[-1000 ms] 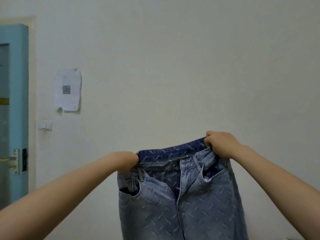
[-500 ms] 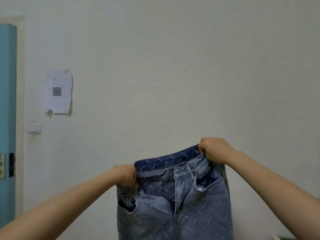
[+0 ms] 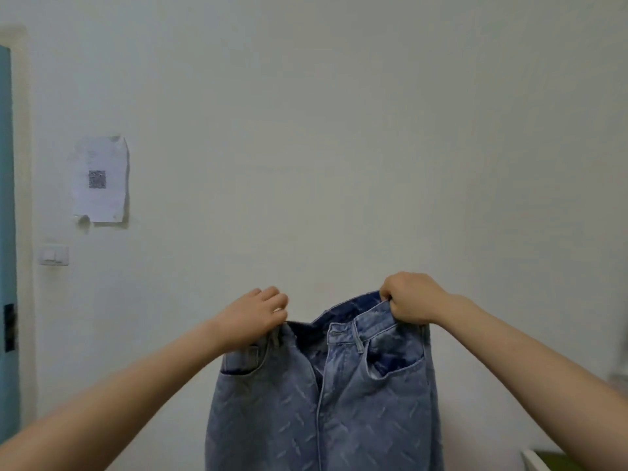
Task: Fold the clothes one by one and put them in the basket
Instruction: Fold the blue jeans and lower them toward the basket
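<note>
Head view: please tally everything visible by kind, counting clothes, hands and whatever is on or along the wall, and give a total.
jeans: 1, held up by the waistband
hands: 2, left hand and right hand, each gripping the waistband
paper sheet with QR code: 1
light switch: 1
teal door: 1, only its edge shows
Total: 6

Just the one camera here, riding on the person's head and facing roughly level at a pale wall (image 3: 339, 130). It's shooting wide, so both forearms are showing from the bottom corners, with the left hand (image 3: 253, 317) and right hand (image 3: 411, 299) sitting near the lens, low in frame. The jeans (image 3: 272, 419) they're gripping are running off the bottom edge, and a blue door edge (image 3: 5, 232) is peeking in far left.
</note>
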